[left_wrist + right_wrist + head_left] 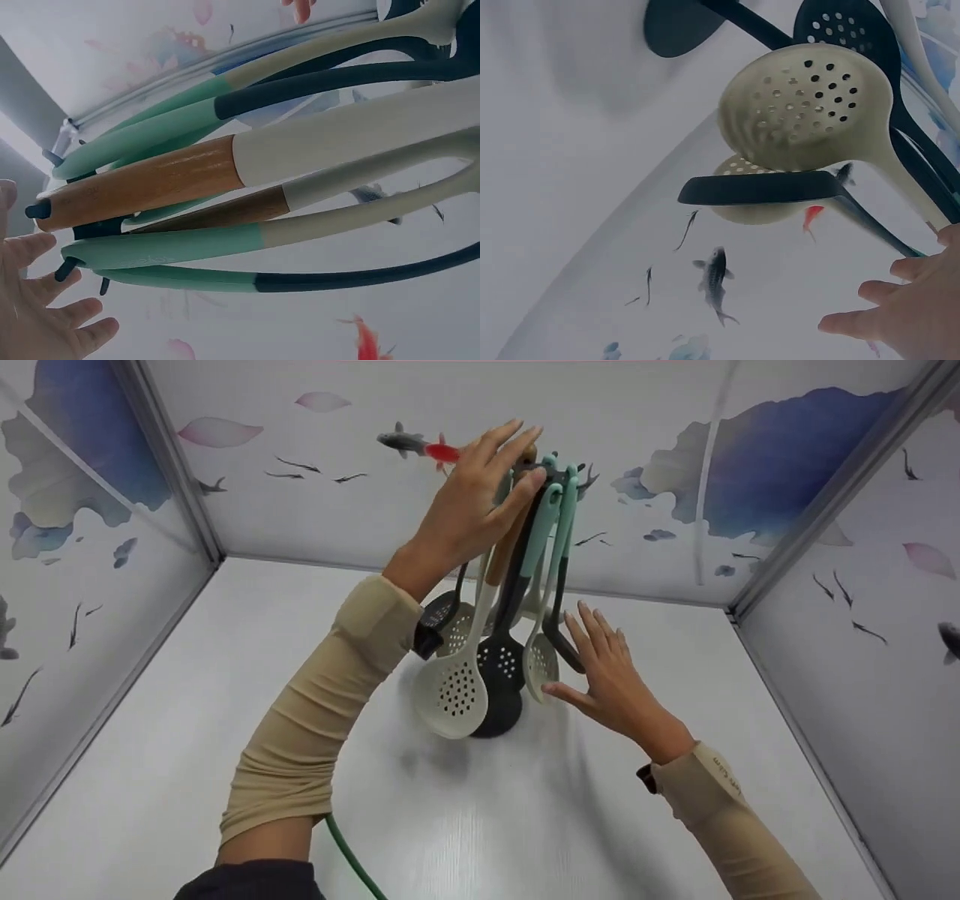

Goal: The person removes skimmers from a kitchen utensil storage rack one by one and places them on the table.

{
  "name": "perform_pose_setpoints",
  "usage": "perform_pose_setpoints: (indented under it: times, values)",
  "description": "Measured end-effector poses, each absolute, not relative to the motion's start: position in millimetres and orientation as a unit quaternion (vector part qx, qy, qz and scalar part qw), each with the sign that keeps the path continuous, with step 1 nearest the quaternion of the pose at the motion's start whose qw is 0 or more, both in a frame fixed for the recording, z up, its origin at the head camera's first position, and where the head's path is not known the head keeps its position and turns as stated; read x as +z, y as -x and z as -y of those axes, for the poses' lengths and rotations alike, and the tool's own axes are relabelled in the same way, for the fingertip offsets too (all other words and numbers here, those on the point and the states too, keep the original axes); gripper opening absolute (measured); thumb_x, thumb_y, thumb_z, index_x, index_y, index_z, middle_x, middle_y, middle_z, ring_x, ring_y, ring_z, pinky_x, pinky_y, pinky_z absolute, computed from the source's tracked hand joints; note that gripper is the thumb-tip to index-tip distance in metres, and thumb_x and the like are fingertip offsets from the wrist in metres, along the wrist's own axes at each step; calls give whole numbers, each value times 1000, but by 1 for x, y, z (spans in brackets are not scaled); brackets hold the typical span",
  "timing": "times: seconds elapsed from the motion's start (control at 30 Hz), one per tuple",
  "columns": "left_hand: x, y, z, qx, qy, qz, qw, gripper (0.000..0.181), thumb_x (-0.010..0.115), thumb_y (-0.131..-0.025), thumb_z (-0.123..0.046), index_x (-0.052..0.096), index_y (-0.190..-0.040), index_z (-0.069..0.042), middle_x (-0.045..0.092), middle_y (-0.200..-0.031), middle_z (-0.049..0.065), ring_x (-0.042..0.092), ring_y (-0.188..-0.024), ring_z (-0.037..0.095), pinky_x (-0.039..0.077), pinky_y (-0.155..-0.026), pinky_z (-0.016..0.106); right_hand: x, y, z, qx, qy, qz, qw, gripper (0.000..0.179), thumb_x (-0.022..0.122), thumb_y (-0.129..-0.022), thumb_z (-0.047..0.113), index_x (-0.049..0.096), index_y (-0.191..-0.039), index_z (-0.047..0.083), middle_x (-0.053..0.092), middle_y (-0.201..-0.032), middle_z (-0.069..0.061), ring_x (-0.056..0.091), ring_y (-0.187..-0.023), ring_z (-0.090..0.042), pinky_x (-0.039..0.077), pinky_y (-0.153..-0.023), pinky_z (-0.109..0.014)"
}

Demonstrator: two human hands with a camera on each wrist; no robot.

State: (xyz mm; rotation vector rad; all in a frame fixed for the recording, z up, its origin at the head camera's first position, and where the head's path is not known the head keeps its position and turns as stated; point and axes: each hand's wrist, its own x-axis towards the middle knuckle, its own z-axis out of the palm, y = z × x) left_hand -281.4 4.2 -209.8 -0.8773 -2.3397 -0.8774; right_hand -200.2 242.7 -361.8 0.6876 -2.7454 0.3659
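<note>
While utensils hang bunched from rack, step in hand looks like steadying them. White skimmer: below rack, to left. My left hand: at rack's left, fingers extended and spread; I pinch nothing that shows, cannot tell if I touch rack. Black skimmer: below rack, to left, right of white one. Cream skimmer: below rack. Black turner: below rack. My right hand: below rack, to right, fingers straight, thumb out, gripping nothing; near turner, contact unclear. Next move, I judge, calls for light touch, else bunch may swing.
</note>
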Motion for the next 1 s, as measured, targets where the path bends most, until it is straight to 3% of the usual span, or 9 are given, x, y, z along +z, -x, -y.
perform_pose_setpoints:
  times: [0.17,0.4,0.6,0.7,1.0]
  values:
    - [-204,297,-17,-323,333,856,228,46,39,-98,-39,42,-140,-23,38,-147,-1,29,-138,13,17,-113,25,-355,203,-232,198,-239,940,143,91,62,-86,42,7,-150,8,5,-157,-12,9,-143,-31,12,-111,-57]
    - [-209,304,-23,-324,348,843,253,35,41,-97,-29,61,-124,-20,53,-134,0,43,-128,17,22,-112,27,-347,208,-224,317,-232,908,146,80,58,-92,29,7,-150,9,11,-155,-13,14,-142,-27,18,-111,-54]
    - [-202,300,-26,-301,337,860,236,32,40,-96,-30,65,-115,-24,60,-123,-5,46,-116,16,40,-95,26,-341,216,-211,408,-233,869,158,69,52,-95,22,11,-149,12,22,-150,-11,30,-137,-27,30,-108,-47]
    - [-199,299,-27,-292,336,866,228,31,40,-95,-29,64,-113,-24,62,-115,-4,46,-109,17,42,-89,27,-335,217,-202,447,-218,853,159,65,51,-95,20,14,-148,10,26,-149,-12,37,-132,-27,34,-106,-43]
    - [-197,304,-22,-263,343,868,244,30,37,-93,-24,63,-108,-19,57,-108,1,42,-102,19,39,-86,29,-336,236,-190,470,-182,835,220,47,52,-94,11,34,-135,0,52,-116,-16,57,-103,-23,48,-88,-35]
